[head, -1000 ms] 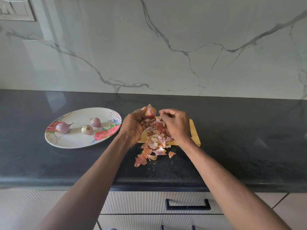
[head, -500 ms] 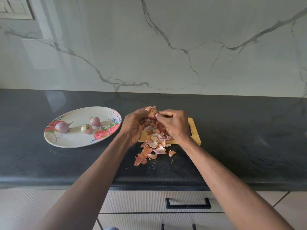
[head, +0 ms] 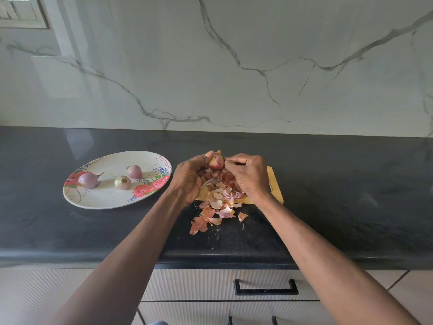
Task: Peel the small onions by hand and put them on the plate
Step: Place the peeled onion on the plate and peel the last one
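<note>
Head view — onion [head: 215,162] between both hands' fingertips.

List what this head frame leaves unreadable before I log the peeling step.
- Head view: near side of the held onion, covered by the left hand and right hand.
- Head view: most of the cutting board, hidden under both hands and the peel pile; any unpeeled onions there cannot be seen.
- Head view: wall switch plate, cut by the top-left edge.
</note>
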